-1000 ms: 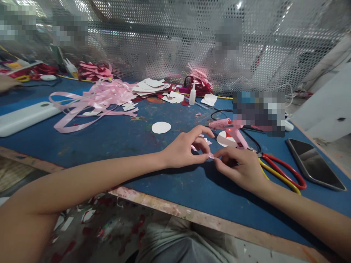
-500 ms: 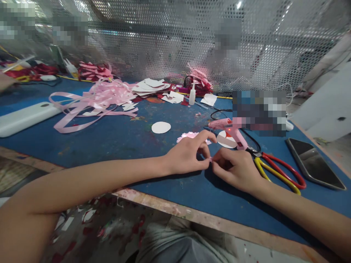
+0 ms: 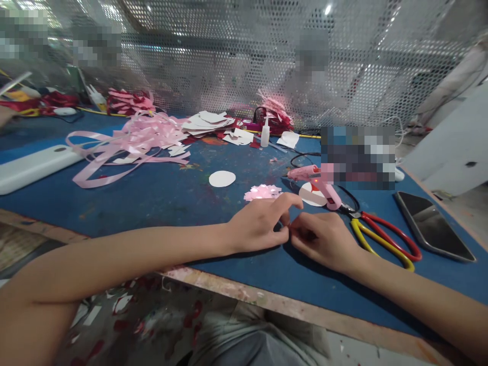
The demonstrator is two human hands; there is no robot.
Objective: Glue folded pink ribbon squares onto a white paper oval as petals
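Left hand and right hand met fingertip to fingertip low on the blue table, fingers of both curled shut and pinched together at the meeting point. Whatever sat in the pinch was hidden; could not tell what it was.

Small pile of pink scraps lay at 12 o'clock from the left hand, just beyond the raised index finger, apart from it. Pink glue gun stood at 12 o'clock from the right hand, its nozzle toward 9, over a white disc with a red mark. Red-and-yellow scissors lay at 3 o'clock from the right hand, close by. Dark phone further out at 3. Plain white disc at 11 o'clock from the left hand. Pink ribbon tangle well off at 10 o'clock.
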